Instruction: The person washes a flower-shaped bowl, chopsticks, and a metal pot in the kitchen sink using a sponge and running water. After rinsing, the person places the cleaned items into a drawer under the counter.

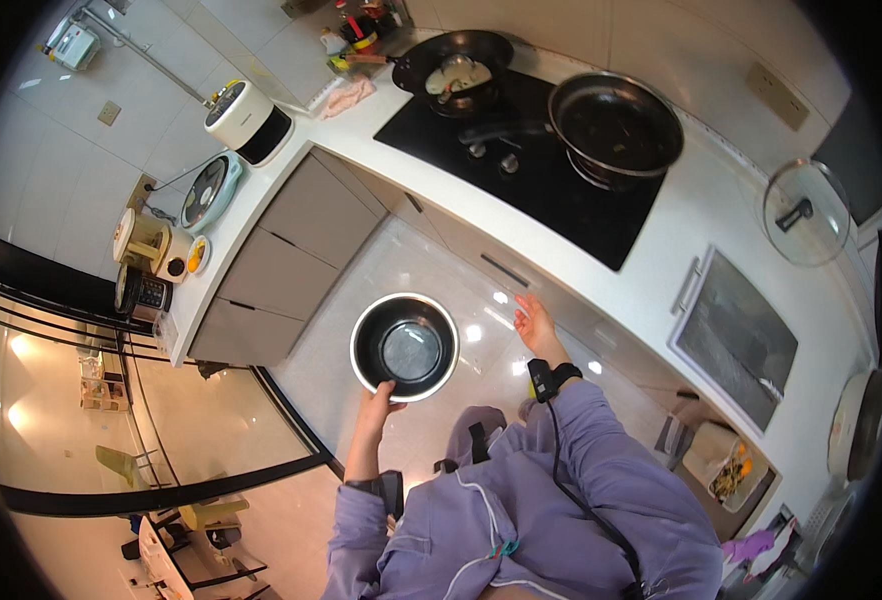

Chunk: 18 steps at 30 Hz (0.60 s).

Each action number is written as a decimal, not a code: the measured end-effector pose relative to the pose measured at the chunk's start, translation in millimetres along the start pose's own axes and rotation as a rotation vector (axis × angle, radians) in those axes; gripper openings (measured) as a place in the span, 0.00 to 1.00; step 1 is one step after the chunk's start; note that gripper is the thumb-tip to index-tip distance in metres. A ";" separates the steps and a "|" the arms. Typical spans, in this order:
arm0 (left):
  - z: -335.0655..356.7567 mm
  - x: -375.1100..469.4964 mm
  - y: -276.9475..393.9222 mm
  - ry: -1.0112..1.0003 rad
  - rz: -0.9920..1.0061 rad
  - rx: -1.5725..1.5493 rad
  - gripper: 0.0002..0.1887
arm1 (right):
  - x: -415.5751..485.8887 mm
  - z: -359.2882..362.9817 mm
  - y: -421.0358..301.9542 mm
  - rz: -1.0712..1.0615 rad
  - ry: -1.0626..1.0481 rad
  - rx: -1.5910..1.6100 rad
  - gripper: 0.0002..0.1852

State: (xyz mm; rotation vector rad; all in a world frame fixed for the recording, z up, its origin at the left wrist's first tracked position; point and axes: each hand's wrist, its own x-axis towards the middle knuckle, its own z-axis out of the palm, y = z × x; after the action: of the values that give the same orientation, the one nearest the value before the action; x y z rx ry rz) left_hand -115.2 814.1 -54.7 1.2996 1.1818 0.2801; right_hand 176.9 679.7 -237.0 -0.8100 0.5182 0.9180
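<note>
My left hand (377, 409) grips the near rim of a round rice-cooker-style inner pot (403, 349), its thumb over the pale edge. The pot has a dark inside with a shiny bottom and hangs above the floor in front of me. No food shows in it. To its right, my right hand (535, 326) holds nothing, palm up with fingers slightly apart. That hand is beside the grey front of the lower cabinet (471, 259), apart from the pot.
A black cooktop (441, 139) bears a wok (418, 64) with a ladle and a frying pan (617, 124). Farther right are a glass lid (823, 229) and a cutting board (741, 330). An air fryer (242, 120) stands on the left counter. Below right is an open waste bin (711, 442).
</note>
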 end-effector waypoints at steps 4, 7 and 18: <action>-41.5 33.5 22.8 0.008 -0.018 -0.004 0.17 | 49.9 37.7 16.1 -0.069 -0.044 0.125 0.23; -69.9 68.4 36.3 0.010 -0.073 -0.020 0.19 | 91.2 60.5 25.9 -0.102 -0.014 0.340 0.24; -175.0 273.3 130.0 -0.308 0.054 0.178 0.19 | 144.5 116.8 20.7 -0.471 0.135 0.731 0.08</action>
State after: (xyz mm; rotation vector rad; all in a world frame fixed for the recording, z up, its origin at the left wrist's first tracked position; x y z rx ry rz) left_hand -77.6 1161.7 -54.2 1.4719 0.9258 0.0106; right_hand 241.4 850.8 -275.6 -0.2958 0.6849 0.1975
